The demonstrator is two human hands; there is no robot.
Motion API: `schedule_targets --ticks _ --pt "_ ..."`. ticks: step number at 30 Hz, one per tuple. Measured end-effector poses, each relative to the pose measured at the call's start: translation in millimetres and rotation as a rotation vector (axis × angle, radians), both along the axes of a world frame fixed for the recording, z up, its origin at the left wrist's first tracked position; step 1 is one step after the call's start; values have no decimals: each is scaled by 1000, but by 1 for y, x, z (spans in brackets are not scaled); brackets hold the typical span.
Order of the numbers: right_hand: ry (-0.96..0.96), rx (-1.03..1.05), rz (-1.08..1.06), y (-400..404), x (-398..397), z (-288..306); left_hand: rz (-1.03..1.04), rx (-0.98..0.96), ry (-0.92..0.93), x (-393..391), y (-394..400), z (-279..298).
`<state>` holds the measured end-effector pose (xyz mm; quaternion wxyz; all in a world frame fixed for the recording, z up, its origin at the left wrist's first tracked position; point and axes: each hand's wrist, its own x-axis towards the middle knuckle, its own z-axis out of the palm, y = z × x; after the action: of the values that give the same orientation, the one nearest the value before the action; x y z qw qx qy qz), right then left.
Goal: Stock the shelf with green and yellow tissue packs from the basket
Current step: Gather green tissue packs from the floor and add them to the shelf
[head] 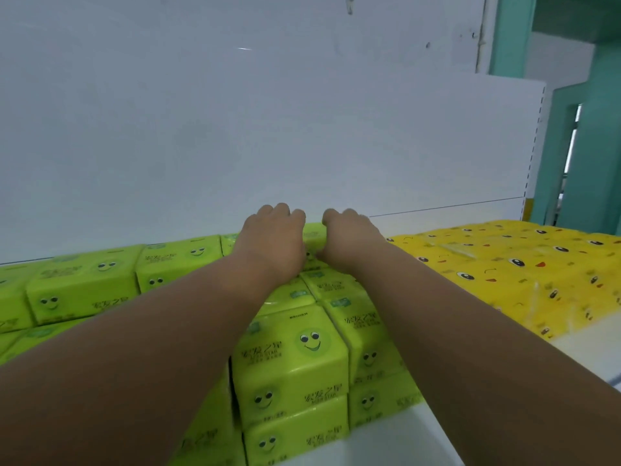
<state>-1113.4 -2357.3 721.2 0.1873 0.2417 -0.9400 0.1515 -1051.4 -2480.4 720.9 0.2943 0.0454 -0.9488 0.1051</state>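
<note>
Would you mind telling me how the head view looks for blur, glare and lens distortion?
Head view: soft even light, no hard shadows; one small glare streak on the white back panel; wide-angle bending at the edges; the left hand and right hand look slightly soft, while print on the near green packs reads fairly clearly; the yellow packs are mildly blurred.

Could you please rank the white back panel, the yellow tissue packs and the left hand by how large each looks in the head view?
1. white back panel
2. yellow tissue packs
3. left hand
</note>
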Motion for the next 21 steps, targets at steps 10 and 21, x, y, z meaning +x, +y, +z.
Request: schedule_targets --ticks 10,21 --pt "228 -610 427 -52 201 -2 -115 161 512 200 -18 -4" --pt "-109 -567 1221 -141 630 -129 674 303 633 669 -37 -146"
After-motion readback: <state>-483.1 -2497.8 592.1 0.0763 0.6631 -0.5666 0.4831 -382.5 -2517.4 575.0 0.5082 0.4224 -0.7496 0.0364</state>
